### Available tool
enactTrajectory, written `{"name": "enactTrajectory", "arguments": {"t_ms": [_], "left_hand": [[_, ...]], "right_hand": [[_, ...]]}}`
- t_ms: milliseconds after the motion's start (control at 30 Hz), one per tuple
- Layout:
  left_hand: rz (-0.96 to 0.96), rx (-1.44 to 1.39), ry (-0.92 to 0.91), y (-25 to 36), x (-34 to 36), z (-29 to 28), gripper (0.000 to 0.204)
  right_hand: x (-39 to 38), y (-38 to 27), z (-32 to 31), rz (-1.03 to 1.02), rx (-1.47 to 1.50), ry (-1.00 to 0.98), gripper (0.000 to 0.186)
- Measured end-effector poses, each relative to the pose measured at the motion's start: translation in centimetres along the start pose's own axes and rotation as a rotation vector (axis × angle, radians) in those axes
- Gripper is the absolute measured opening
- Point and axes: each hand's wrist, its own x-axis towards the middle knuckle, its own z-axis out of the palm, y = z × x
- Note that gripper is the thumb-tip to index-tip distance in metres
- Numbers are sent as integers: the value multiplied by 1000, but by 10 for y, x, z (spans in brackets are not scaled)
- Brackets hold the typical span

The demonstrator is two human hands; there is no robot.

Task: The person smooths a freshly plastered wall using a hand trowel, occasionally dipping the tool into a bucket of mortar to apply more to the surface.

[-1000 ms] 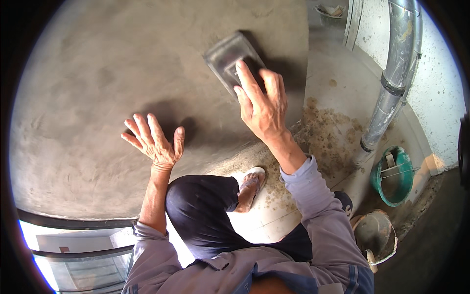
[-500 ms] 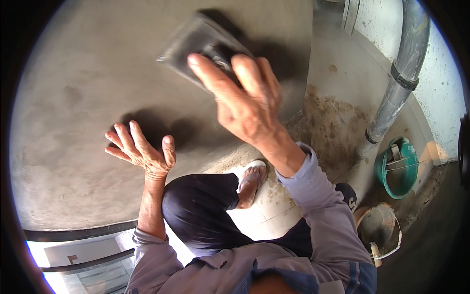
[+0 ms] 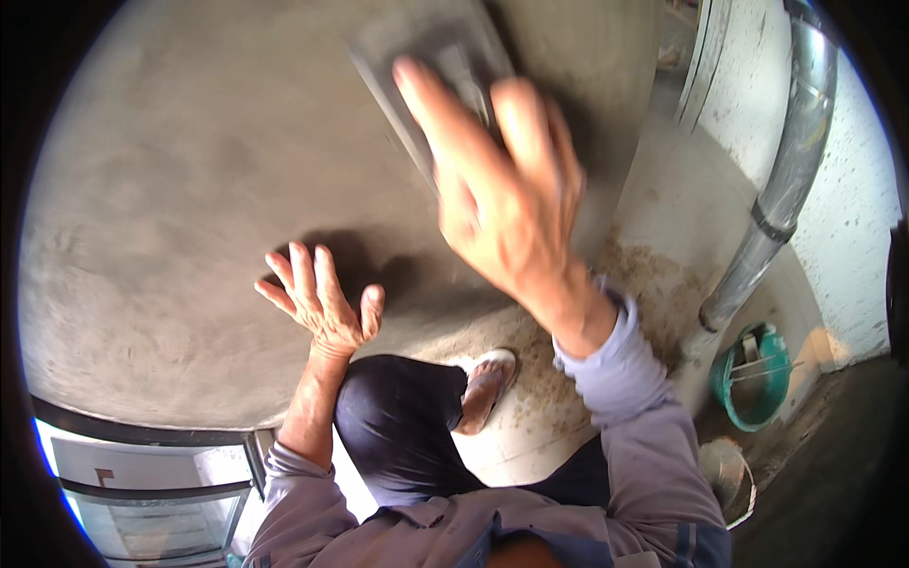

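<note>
My right hand (image 3: 507,199) is wrapped round the handle of a plastering trowel (image 3: 434,33). The trowel's dark rectangular plate lies against, or very close to, a grey plastered wall (image 3: 170,189); motion blurs it, and the fingers cover most of its handle. Lower and to the left, my left hand (image 3: 327,301) is open, fingers spread and thumb apart. It holds nothing and is at the wall surface, with its shadow beside it; whether the palm presses on the plaster I cannot tell.
On the right a grey pipe (image 3: 800,133) runs beside a white speckled wall (image 3: 847,218). Below it stand a green basin (image 3: 726,390) with things inside and a bucket (image 3: 722,459) with a handle. A dark-framed window (image 3: 142,435) is at lower left. Stained floor lies near my sandalled foot (image 3: 485,393).
My right hand has moved the trowel farther up the wall and turned it more upright. The view has shifted, and my left hand appears farther right, still spread.
</note>
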Motion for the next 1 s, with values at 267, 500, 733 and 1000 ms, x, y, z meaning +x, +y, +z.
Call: {"name": "enactTrajectory", "arguments": {"t_ms": [267, 500, 733, 1000], "left_hand": [[-5, -3, 25, 8, 2, 6, 74], [38, 49, -14, -1, 6, -8, 78], [7, 1, 18, 3, -1, -2, 68], [1, -28, 28, 17, 10, 3, 66]], "right_hand": [[-18, -3, -2, -99, -38, -100, 42], [1, 3, -12, 115, -57, -69, 43], [55, 1, -14, -82, -44, -76, 41], [-31, 5, -18, -6, -77, -124, 44]]}}
